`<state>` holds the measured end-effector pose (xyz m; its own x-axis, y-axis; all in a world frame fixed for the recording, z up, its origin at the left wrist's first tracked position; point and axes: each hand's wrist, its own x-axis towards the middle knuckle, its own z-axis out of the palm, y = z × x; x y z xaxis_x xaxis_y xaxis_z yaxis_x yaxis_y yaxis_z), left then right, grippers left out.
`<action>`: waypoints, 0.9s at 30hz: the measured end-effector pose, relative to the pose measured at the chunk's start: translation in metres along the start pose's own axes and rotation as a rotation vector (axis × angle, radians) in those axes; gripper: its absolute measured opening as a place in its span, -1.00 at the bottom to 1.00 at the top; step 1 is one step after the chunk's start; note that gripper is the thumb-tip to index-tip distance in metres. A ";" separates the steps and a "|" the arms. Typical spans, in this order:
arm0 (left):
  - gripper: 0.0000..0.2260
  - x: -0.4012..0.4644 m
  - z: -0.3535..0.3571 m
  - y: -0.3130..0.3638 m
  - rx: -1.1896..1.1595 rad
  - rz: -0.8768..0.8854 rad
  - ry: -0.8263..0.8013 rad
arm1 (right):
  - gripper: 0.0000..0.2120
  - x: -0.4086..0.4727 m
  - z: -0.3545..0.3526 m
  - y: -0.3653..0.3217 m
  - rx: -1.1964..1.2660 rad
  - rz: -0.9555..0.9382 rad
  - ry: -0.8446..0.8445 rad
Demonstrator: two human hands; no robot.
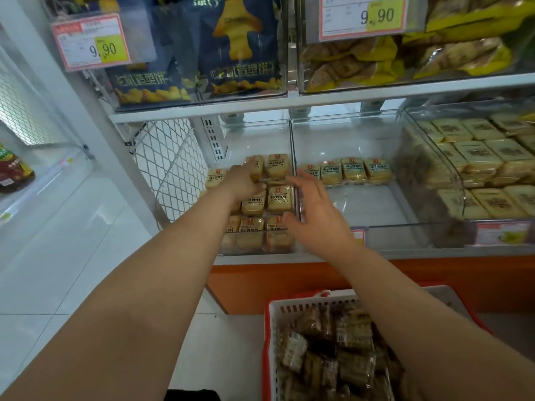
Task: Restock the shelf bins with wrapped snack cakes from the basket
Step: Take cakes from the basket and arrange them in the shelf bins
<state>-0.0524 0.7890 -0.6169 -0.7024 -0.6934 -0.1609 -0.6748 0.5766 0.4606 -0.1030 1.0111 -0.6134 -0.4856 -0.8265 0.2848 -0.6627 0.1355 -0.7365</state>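
Note:
Wrapped yellow snack cakes (279, 199) lie in rows in the clear left shelf bin (254, 250). My left hand (243, 182) reaches into this bin and holds one cake (257, 166) in the back row, fingers over it and thumb below. My right hand (315, 211) is open with its fingers straight, lying against the clear divider wall (293, 146) between the left and middle bins, thumb by a front cake. The red and white basket (270, 311) at the bottom holds several brown-wrapped cakes (341, 354).
The middle bin (364, 206) has one row of cakes (353, 170) at the back. The right bin holds flat pale packs (477, 157). On the upper shelf are dark blue snack bags (240, 47), yellow packs (362, 62) and price tags (92, 41). White floor tiles (58, 256) lie to the left.

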 end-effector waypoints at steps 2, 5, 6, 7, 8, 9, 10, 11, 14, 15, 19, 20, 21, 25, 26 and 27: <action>-0.41 -0.025 0.002 0.007 -0.032 0.038 0.109 | -0.50 -0.012 -0.009 0.000 0.112 -0.004 0.031; -0.68 -0.082 0.013 0.023 -0.123 0.125 0.395 | -0.63 -0.052 -0.019 0.003 0.110 -0.016 0.126; -0.75 -0.105 0.022 0.030 -0.170 0.168 0.526 | -0.68 -0.069 -0.021 0.008 0.083 0.004 0.149; -0.79 -0.129 0.034 0.036 -0.210 0.220 0.663 | -0.72 -0.087 -0.022 0.014 0.060 0.024 0.171; -0.81 -0.152 0.049 0.043 -0.241 0.275 0.778 | -0.76 -0.103 -0.022 0.023 0.044 0.054 0.189; -0.83 -0.174 0.068 0.047 -0.265 0.319 0.839 | -0.79 -0.118 -0.021 0.032 0.031 0.102 0.193; -0.85 -0.193 0.090 0.049 -0.290 0.331 0.820 | -0.81 -0.132 -0.019 0.043 0.015 0.177 0.176; -0.86 -0.211 0.113 0.049 -0.315 0.300 0.729 | -0.84 -0.144 -0.017 0.057 -0.013 0.270 0.126; -0.89 -0.252 0.191 0.036 -0.265 0.098 0.264 | -0.87 -0.182 -0.006 0.102 -0.213 0.537 -0.290; -0.89 -0.263 0.213 0.029 -0.200 0.071 0.111 | -0.80 -0.195 -0.004 0.114 -0.236 0.580 -0.453; -0.84 -0.300 0.250 0.018 -0.159 -0.002 -0.383 | -0.68 -0.248 0.006 0.123 -0.382 0.617 -0.734; -0.80 -0.303 0.251 0.015 -0.132 -0.019 -0.413 | -0.70 -0.258 0.009 0.121 -0.423 0.599 -0.727; -0.78 -0.304 0.250 0.014 -0.123 -0.041 -0.433 | -0.68 -0.265 0.015 0.120 -0.451 0.566 -0.714; -0.74 -0.307 0.244 0.012 -0.201 -0.116 -0.448 | -0.52 -0.279 0.037 0.118 -0.426 0.613 -0.708; -0.75 -0.309 0.241 0.013 -0.228 -0.135 -0.436 | -0.52 -0.280 0.043 0.118 -0.453 0.635 -0.709; -0.78 -0.311 0.239 0.014 -0.252 -0.149 -0.424 | -0.55 -0.281 0.048 0.118 -0.492 0.638 -0.686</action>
<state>0.1022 1.1164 -0.7689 -0.6684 -0.4935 -0.5566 -0.7355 0.3266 0.5936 -0.0177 1.2334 -0.8099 -0.5012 -0.6349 -0.5880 -0.6311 0.7331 -0.2536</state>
